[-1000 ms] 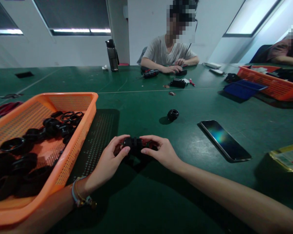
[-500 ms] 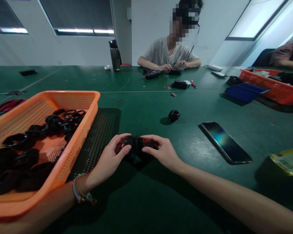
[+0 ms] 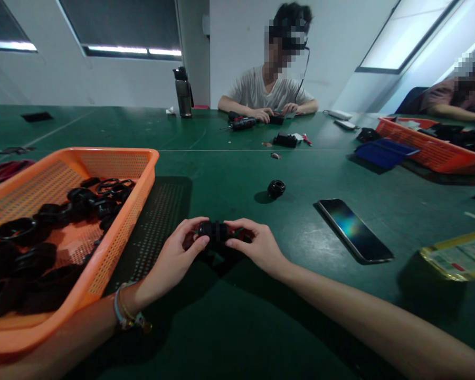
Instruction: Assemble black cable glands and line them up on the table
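Note:
Between my two hands, just above the green table, lies a black cable gland [image 3: 214, 231], held sideways with a wider ring round its middle. The fingers and thumb of my left hand [image 3: 186, 244] pinch its left end. My right hand [image 3: 258, 244] grips the right end between thumb and fingers, which partly cover it. A small round black nut-like piece [image 3: 276, 188] with a hole rests on the table beyond my right hand. To the left, an orange basket [image 3: 153, 174] holds several black rings and fittings [image 3: 81, 199].
A phone [image 3: 354, 229] lies to the right, near a yellow-edged box [image 3: 459, 256]. Across the table [image 3: 229, 174] a person [image 3: 267, 87] sits behind a power drill [image 3: 242, 123]. A blue tray [image 3: 386, 152], a second orange basket [image 3: 427, 150] and a bottle [image 3: 182, 95] stand farther back.
The view has turned slightly to the right, so most things sit a little farther left. Both hands keep their hold on the cable gland, with no clear change in grip.

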Tool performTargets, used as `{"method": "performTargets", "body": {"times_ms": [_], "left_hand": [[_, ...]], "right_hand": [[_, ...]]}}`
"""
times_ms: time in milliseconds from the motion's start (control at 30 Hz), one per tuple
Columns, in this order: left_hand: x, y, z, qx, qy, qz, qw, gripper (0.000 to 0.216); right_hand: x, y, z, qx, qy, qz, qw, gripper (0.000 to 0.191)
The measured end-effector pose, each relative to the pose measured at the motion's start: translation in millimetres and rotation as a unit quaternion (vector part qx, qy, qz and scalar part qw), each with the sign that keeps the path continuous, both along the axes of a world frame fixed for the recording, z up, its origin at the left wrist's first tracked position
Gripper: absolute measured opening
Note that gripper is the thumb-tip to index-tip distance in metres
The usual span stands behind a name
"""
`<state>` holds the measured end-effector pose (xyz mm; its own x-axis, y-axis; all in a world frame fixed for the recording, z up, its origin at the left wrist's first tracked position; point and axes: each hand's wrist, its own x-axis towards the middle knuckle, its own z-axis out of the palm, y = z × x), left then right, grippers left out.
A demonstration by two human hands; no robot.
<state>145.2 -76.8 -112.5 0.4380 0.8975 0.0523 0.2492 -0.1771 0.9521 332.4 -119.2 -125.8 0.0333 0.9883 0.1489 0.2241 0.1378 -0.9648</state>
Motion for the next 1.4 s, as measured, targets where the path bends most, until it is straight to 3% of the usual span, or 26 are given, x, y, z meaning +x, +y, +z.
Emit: {"method": "performTargets", "body": {"times_ms": [1033,1200,1400], "left_hand": [[1.1,-0.2,0.4,-0.006,-0.014,0.006,1.000,0.039],[0.9,-0.9,-1.3,0.000,-0.022,0.004,1.000,0.037],[0.1,-3.0,-3.6,0.002,-0.013,0.000,1.000,0.039]], "right_hand": [[-1.8,1.5,2.5,-0.006,0.013,0.012,1.000,0.034],[-0.3,0.3,1.3,0.013,0.003,0.006,1.000,0.028],[-0.3,-0.1,-2.1,-0.012,0.025,-0.001,1.000,0.036]]}}
